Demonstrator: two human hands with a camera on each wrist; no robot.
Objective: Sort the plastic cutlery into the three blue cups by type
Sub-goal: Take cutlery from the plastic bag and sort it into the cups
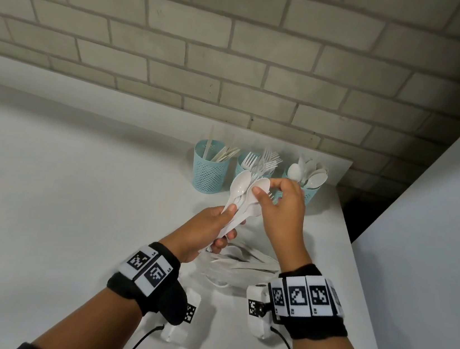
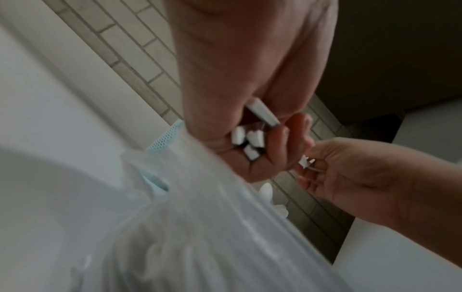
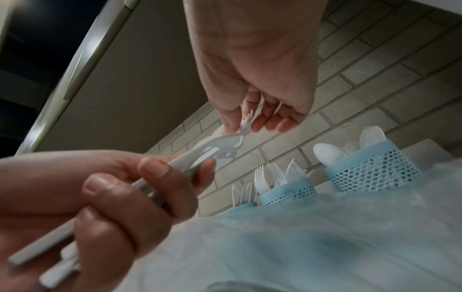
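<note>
Three blue mesh cups stand by the brick wall: the left cup (image 1: 209, 171) holds knives, the middle cup (image 1: 242, 166) forks, the right cup (image 1: 309, 193) spoons. My left hand (image 1: 224, 220) grips a bundle of white spoons (image 1: 240, 189) by the handles, above the table. In the left wrist view the handle ends (image 2: 251, 138) poke out of its fist. My right hand (image 1: 268, 186) is at the top of the bundle. Its thumb and fingers pinch the head of a fork (image 3: 246, 122) among the spoon bowls. Loose cutlery (image 1: 243, 262) lies under both hands.
The loose cutlery lies on a crumpled clear plastic bag (image 3: 312, 237) on the white table (image 1: 61, 181). The table's right edge (image 1: 357, 264) runs close to the cups, with a white panel (image 1: 435, 230) beyond a dark gap. The brick wall (image 1: 238, 58) is directly behind the cups.
</note>
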